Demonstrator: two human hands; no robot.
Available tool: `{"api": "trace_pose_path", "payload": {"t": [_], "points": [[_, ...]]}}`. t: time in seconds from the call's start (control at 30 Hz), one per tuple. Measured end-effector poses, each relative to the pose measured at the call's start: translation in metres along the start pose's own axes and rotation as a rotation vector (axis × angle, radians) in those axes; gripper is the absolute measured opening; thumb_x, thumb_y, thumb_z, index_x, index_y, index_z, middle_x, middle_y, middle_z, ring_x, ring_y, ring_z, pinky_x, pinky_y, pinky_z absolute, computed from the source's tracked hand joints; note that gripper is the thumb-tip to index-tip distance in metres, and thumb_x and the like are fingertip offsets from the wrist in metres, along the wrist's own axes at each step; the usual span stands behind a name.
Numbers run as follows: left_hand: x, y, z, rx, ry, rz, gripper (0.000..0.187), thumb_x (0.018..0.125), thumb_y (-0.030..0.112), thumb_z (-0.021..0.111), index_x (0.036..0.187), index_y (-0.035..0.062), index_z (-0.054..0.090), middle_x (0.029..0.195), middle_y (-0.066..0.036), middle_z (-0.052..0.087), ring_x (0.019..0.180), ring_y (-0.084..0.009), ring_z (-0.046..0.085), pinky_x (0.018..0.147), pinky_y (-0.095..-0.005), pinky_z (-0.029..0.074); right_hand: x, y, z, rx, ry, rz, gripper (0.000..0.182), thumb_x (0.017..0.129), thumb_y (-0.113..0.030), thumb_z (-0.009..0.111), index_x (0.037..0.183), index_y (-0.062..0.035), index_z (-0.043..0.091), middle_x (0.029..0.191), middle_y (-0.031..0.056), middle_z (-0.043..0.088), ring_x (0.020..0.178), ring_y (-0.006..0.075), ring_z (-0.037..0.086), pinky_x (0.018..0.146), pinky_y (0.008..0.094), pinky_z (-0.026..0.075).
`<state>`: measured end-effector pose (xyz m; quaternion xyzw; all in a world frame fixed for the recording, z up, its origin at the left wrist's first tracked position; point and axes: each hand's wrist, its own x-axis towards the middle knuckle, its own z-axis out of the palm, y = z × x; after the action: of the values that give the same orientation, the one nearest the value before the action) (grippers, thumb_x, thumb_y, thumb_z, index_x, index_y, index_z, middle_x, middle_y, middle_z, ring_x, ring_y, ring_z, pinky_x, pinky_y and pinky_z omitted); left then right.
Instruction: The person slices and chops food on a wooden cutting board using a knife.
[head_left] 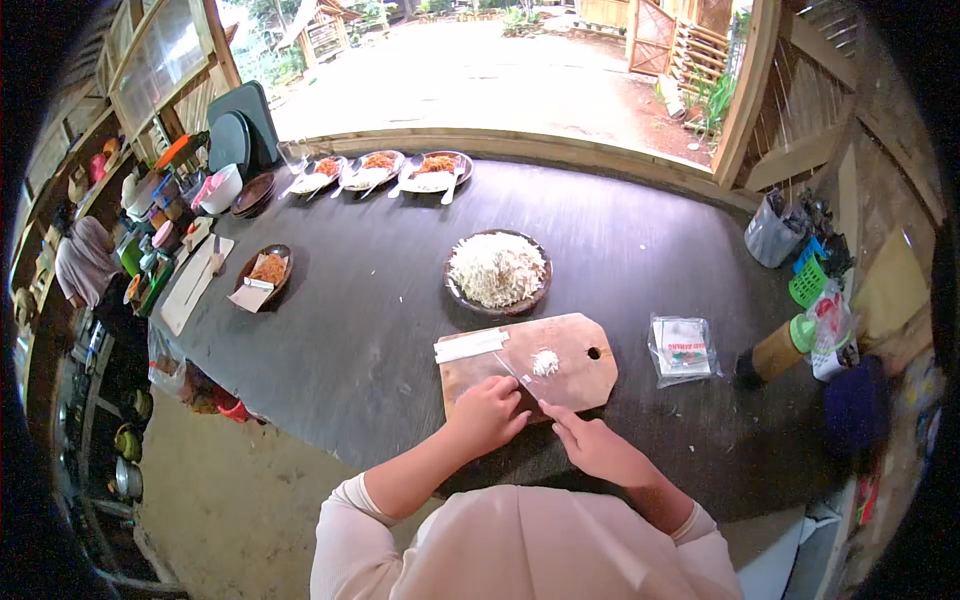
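A knife [518, 374] is gripped in my right hand [600, 450], its blade angled up and left over the wooden cutting board [582, 378]. My left hand [486, 412] rests on the board beside the blade with its fingers curled down. Whatever lies under those fingers is hidden. A small heap of finely cut white food [545, 362] sits on the board, right of the blade. Pale white strips [470, 345] lie side by side near the board's upper left edge. Just beyond the board stands a dark bowl [452, 292] heaped with white shreds [497, 268].
Plates of food [430, 180] line the window side. At left are a brown dish [287, 268] with orange food and a pale board [190, 290]. A plastic-wrapped packet [684, 350] and a green-lidded container [785, 350] are at right. Another person [85, 260] is far left.
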<state>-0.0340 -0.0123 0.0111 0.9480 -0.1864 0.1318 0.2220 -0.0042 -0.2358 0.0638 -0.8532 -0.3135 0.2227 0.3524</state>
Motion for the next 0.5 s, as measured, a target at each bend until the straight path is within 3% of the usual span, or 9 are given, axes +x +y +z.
{"api": "trace_pose_path", "payload": {"t": [0.27, 0.5], "points": [[-0.002, -0.007, 0.007, 0.067, -0.025, 0.026, 0.042, 0.083, 0.039, 0.069, 0.098, -0.0003, 0.066, 0.112, -0.013, 0.060, 0.106, -0.0303, 0.059, 0.088, -0.0369, 0.051, 0.006, 0.013, 0.013, 0.012, 0.059, -0.043, 0.042, 0.100, -0.020, 0.047, 0.141, -0.0175, 0.041, 0.079, 0.0308, 0.062, 0.071, 0.0476, 0.062, 0.063, 0.0562, 0.048], [-0.006, -0.009, 0.013, -0.001, 0.014, 0.000, 0.048, 0.077, 0.040, 0.075, 0.101, -0.0007, 0.066, 0.112, -0.013, 0.060, 0.107, -0.0314, 0.058, 0.094, -0.0406, 0.048, -0.001, -0.010, 0.000, -0.037, -0.038, 0.112, 0.042, 0.100, -0.020, 0.048, 0.141, -0.0176, 0.042, 0.074, 0.0302, 0.060, 0.069, 0.0465, 0.062, 0.061, 0.0548, 0.049]]}}
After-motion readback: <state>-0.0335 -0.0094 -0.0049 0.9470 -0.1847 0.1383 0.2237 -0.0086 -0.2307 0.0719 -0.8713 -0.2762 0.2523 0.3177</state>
